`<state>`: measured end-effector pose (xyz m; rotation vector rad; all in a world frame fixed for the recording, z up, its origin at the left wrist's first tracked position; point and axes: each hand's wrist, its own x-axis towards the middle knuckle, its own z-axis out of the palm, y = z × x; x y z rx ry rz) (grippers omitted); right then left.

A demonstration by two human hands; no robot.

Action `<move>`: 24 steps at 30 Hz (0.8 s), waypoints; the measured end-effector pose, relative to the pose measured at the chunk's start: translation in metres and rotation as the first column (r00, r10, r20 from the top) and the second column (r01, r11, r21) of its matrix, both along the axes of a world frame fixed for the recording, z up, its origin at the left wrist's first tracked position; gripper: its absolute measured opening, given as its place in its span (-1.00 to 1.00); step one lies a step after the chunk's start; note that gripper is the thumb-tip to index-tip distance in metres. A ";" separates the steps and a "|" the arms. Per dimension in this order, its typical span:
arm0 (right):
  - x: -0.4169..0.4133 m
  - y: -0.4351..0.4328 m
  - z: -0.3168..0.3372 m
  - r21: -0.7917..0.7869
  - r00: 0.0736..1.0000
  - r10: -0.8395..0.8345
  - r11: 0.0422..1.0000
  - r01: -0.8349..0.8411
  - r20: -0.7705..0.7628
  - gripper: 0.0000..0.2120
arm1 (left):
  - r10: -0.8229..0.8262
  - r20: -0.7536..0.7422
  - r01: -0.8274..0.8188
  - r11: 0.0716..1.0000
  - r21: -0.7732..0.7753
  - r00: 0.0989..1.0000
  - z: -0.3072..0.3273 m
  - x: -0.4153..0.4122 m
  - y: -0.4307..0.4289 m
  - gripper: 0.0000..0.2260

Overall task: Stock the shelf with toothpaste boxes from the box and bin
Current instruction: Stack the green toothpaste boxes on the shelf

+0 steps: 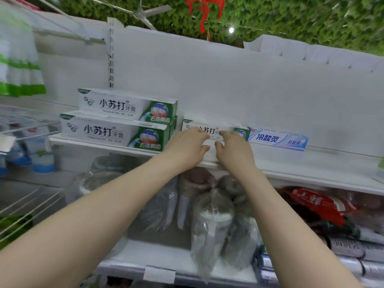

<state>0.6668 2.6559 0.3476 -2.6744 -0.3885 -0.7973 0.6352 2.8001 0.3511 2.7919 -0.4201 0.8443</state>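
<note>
One wide-angle camera on the person's head faces the white metal shelf [311, 163] from near, slightly tilted, spanning from the leafy green ceiling [291, 17] down to the lower tier [166, 256].

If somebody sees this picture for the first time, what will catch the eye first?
First come the two bare arms that meet in the middle: the left hand and the right hand both hold a green-and-white box on the white shelf. Next comes the stack of the same boxes to its left. A single blue box lies beside it on the right.
</note>
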 end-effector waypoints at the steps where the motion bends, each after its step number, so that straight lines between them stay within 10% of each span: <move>1: -0.011 0.004 -0.005 0.007 1.000 -0.010 1.000 0.010 0.027 -0.62 | -0.033 0.022 0.033 0.999 -0.025 0.999 -0.005 -0.010 0.005 -0.65; 11: -0.120 0.052 -0.091 0.137 0.985 -0.061 0.990 0.039 0.159 -0.63 | -0.185 0.157 0.208 0.967 -0.149 0.970 -0.082 -0.109 0.073 -0.72; 24: -0.224 0.141 -0.291 0.055 0.988 0.052 0.997 -0.044 -0.144 -0.48 | -0.057 -0.260 0.002 0.979 -0.206 0.964 -0.286 -0.205 0.184 -0.69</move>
